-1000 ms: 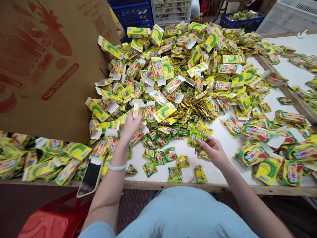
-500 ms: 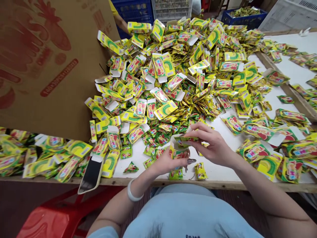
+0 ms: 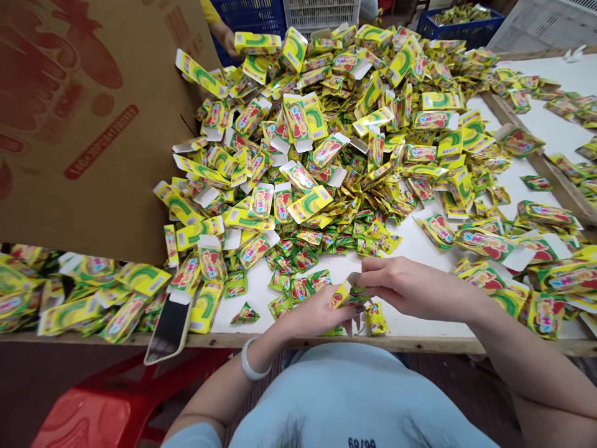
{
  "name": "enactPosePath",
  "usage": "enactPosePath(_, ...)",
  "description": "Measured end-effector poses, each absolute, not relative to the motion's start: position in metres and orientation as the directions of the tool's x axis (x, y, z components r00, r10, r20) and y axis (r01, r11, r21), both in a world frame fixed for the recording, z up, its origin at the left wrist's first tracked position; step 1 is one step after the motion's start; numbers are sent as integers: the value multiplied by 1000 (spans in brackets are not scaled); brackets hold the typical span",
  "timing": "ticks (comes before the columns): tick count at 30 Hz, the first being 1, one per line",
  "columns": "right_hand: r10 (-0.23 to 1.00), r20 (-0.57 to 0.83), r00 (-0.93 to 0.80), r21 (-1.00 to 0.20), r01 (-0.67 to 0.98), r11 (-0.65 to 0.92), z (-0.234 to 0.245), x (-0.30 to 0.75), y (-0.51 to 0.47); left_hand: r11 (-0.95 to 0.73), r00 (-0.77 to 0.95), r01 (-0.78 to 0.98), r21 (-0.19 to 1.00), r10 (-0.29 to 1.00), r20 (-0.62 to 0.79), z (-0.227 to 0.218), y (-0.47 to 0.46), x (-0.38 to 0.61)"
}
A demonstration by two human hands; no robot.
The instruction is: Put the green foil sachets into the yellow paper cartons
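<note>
My left hand [image 3: 317,312] grips a small yellow carton [image 3: 342,295] near the table's front edge. My right hand [image 3: 405,286] meets it from the right, with fingertips on the carton's open white flap, and any sachet between them is hidden. A big heap of flat yellow-green cartons [image 3: 321,118] fills the table beyond my hands. Small green and yellow sachets [image 3: 303,286] lie scattered just left of the carton. One sachet [image 3: 375,318] rests right below my hands.
A large brown cardboard box [image 3: 88,124] stands at the left. A phone [image 3: 168,326] overhangs the table's front edge [image 3: 420,343]. A red stool [image 3: 93,410] sits below. More cartons [image 3: 536,274] lie at the right. Another person's hand [image 3: 229,41] shows at the far side, beside blue and white crates.
My left hand came back from the heap with a carton. My right hand brought sachets to the carton's opening, and both hands sank toward the table's front edge.
</note>
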State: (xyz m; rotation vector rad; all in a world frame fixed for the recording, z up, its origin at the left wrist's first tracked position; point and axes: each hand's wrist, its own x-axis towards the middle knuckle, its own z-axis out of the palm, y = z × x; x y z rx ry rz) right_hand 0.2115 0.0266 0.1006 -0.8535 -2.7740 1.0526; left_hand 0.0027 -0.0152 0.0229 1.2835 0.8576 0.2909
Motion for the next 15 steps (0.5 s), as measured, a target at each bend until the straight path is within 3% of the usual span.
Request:
enactPosePath(7, 497, -204, -844, -463, 530, 710, 96, 207, 17, 301, 681, 285, 910, 604, -413, 23, -20, 8)
enactPosePath(10, 588, -132, -798, -567, 547, 616, 93, 208, 18, 364, 681, 222, 904, 606, -411, 22, -21, 6)
enactPosePath(13, 736, 36, -676, -702, 507, 500, 76, 217, 18, 435, 699, 138, 890, 593, -399, 23, -22, 4)
enactPosePath(15, 773, 140, -619, -719, 473, 509, 59, 224, 16, 460, 714, 123, 879, 575, -400, 24, -23, 4)
